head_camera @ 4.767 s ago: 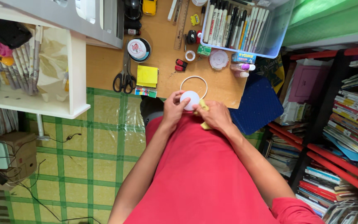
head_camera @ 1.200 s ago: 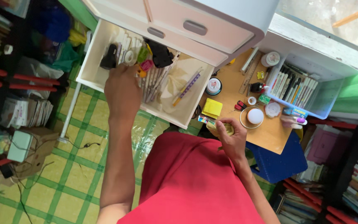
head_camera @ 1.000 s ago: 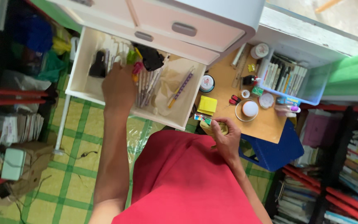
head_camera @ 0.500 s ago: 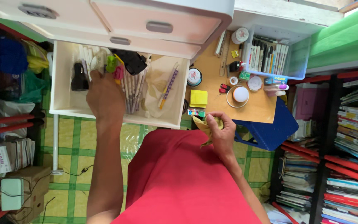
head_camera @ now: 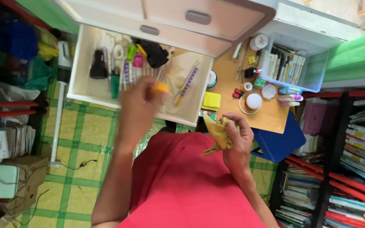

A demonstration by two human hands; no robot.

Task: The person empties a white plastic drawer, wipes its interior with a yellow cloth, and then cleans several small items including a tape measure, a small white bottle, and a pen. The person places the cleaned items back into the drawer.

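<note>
Floor: yellow-and-green checked covering, seen below the drawer and both arms.
Bookshelves: dark frame with red edges at the far right, stacked with books.
Drawer: white, pulled open; black item, tape roll, pens and a crumpled paper bag inside.
Tabletop: small brown board right of the drawer, carrying a clear bin of markers, yellow sticky notes and a round white lid inside a ring.
Left hand: blurred, over the drawer's front edge; fingers closed on a small orange object, kind not discernible.
Right hand: near the chest, beside the tabletop's near edge; fingers curled, gripping the cloth.
Yellow cloth: crumpled, clasped in the right hand, one corner hanging down.
</note>
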